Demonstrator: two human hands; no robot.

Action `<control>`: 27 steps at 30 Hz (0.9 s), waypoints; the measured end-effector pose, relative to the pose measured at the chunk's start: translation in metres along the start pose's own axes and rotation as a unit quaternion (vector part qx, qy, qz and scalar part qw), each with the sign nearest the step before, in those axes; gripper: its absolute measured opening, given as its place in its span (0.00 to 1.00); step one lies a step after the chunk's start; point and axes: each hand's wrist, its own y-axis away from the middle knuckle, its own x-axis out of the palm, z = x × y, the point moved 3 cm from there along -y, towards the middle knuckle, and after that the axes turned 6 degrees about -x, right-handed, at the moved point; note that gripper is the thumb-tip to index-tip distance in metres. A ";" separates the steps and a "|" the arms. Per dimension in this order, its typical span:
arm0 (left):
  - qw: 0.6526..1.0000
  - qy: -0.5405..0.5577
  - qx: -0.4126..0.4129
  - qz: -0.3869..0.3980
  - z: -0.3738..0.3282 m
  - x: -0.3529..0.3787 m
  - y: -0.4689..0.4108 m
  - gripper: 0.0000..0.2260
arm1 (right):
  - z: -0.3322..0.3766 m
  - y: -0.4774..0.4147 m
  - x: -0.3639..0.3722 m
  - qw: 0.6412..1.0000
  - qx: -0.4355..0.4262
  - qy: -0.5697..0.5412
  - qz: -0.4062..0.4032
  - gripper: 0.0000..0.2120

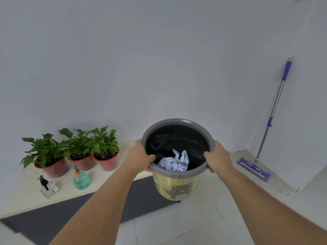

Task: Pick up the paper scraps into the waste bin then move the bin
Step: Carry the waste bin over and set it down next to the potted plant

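Held up in mid-air near the centre of the view: a yellow bin (177, 186) with a grey rim, a black liner inside and a cartoon bear printed on its side. Gripped on both sides at the rim. Left hand (139, 157) clamped on the rim at about 9 o'clock of the opening, thumb hooked over the inner edge, fingers wrapped underneath. Right hand (218, 156) clamped at about 3 o'clock in the same way, thumb inside the rim, fingers curled below. Both bare forearms stretched forward from the lower corners of the view.

Inside the bin, toward 6 o'clock of the opening: crumpled white paper scraps (174, 163) lying against the black liner.

At 9 o'clock from the bin: a low pale table (24, 195) against the white wall. Standing on it, three potted plants (77, 149) in red pots, side by side in a row. In front of them, a teal spray bottle (81, 179), and at 8 o'clock from that, a clear glass bottle (48, 188) with a dark top. Under the table, a dark grey mat (74, 214) on the pale tiled floor.

At 3 o'clock from the bin, well apart: a mop (270, 119) with a purple head and purple grips, leaning against the wall in the corner.
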 end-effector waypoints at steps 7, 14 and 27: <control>1.000 -0.007 -0.018 -0.012 0.006 -0.002 0.004 0.20 | 0.000 -0.003 0.006 1.000 -0.008 -0.007 0.015 0.19; 1.000 -0.007 -0.018 -0.020 0.006 -0.004 0.004 0.20 | 0.001 -0.006 0.008 1.000 -0.011 -0.010 0.018 0.20; 1.000 -0.013 -0.009 -0.007 0.012 -0.008 0.000 0.20 | -0.001 0.002 0.014 1.000 -0.003 -0.012 0.006 0.18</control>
